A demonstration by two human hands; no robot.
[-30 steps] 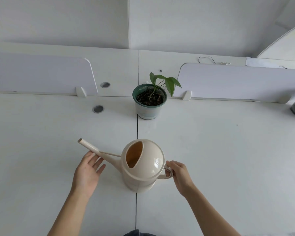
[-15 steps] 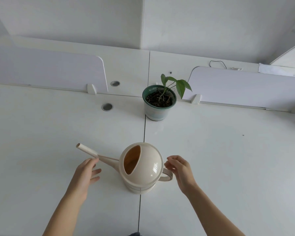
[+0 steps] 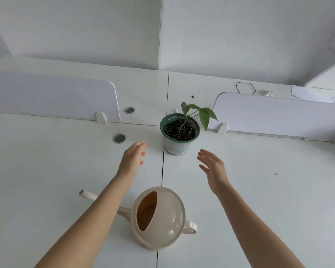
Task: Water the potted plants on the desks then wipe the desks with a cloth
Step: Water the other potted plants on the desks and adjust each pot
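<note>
Released and spread, left grip (image 3: 132, 159) and right grip (image 3: 213, 167) hold nothing, flanking the potted plant (image 3: 179, 132) without touching it. Looks like a two-handed pull closer! White worktop (image 3: 46, 180) carries it all. Beige watering can (image 3: 159, 217) stands nearer the person, spout left, parked within easy reach for pouring. That potted plant sits far back, central.

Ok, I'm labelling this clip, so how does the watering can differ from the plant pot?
The watering can is beige; the plant pot is pale with a green rim. The watering can has a spout and loop handle; the plant pot has neither. The watering can sits nearer the camera; the plant pot stands farther back, holding soil and a plant. Both stand upright on the white desks, unheld.
</note>
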